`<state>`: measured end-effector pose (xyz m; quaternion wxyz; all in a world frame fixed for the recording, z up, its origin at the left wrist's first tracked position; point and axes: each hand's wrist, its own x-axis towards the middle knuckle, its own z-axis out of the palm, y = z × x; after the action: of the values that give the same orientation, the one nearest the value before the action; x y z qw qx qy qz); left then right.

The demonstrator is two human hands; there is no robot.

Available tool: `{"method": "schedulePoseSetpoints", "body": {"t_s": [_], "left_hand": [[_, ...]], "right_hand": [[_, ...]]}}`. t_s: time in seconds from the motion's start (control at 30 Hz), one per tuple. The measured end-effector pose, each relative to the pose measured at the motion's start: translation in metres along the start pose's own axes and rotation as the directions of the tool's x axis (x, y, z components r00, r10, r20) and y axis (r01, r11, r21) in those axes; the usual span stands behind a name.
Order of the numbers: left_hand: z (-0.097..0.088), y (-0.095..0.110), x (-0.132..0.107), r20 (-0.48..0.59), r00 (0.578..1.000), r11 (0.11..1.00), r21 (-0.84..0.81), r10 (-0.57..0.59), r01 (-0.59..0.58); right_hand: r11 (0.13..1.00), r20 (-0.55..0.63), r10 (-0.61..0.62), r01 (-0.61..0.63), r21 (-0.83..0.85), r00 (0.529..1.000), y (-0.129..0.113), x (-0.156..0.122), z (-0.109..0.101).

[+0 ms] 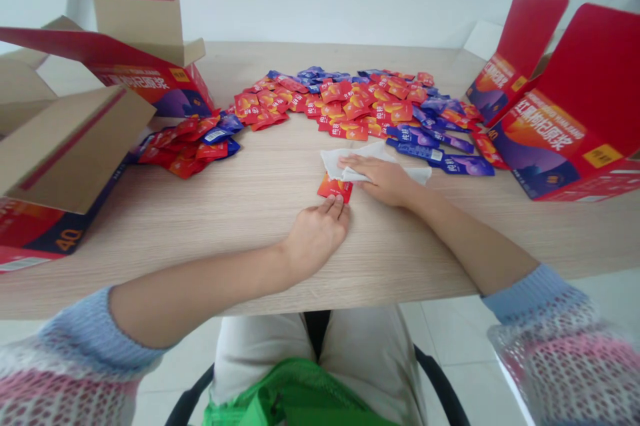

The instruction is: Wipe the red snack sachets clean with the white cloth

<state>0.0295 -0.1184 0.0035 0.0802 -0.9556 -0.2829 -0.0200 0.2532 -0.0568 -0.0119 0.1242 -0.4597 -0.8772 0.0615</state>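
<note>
A red sachet (334, 187) lies flat on the table in front of me, its far end under a white wipe (367, 154). My left hand (320, 233) pins the sachet's near edge to the tabletop, fingertips pressed together on it. Over the wipe rests my right hand (383, 179), gripping it with fingers stretched forward and bearing down on the sachet's far part. The wipe spreads out on both sides of that hand. Beyond it lies a wide heap of red sachets (350, 106), with blue-purple sachets (420, 146) mixed in and along its right side.
Open red cartons stand at both sides: a near-left carton (30, 226), a far-left carton (155, 89), a near-right carton (555, 139) and a far-right carton (500, 83). Beside the left ones sits a smaller pile of sachets (187, 146). The wooden table (210, 226) ends just before my lap.
</note>
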Motion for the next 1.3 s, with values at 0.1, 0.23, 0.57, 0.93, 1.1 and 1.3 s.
{"method": "schedulePoseSetpoints", "body": {"t_s": [0.1,0.23,0.57,0.93,1.1,1.3], "left_hand": [[0.002,0.003,-0.002,0.002,0.999,0.999,-0.016,-0.046,0.046],[0.003,0.005,0.000,0.003,0.998,0.998,0.012,-0.058,0.058],[0.004,0.006,0.000,-0.024,1.000,0.996,0.093,0.002,0.000],[0.009,0.007,0.004,-0.130,0.976,0.975,-0.165,-0.172,0.150],[0.008,0.003,0.003,-0.130,0.983,0.982,-0.156,-0.126,0.106],[0.005,0.002,0.005,-0.111,0.988,0.988,-0.129,-0.104,0.090]], "right_hand": [[0.978,-0.042,0.180,-0.183,-0.101,0.983,0.010,-0.001,-0.001],[0.913,-0.116,0.327,-0.345,-0.219,0.938,0.014,-0.012,-0.011],[0.963,-0.231,0.257,-0.228,0.144,0.938,-0.050,-0.023,-0.013],[0.981,-0.057,-0.161,0.166,0.097,0.985,-0.021,-0.004,0.009],[0.999,-0.043,-0.049,0.049,0.015,0.998,0.002,-0.002,0.003],[0.991,-0.049,0.107,-0.110,-0.072,0.993,0.024,-0.004,0.001]]}}
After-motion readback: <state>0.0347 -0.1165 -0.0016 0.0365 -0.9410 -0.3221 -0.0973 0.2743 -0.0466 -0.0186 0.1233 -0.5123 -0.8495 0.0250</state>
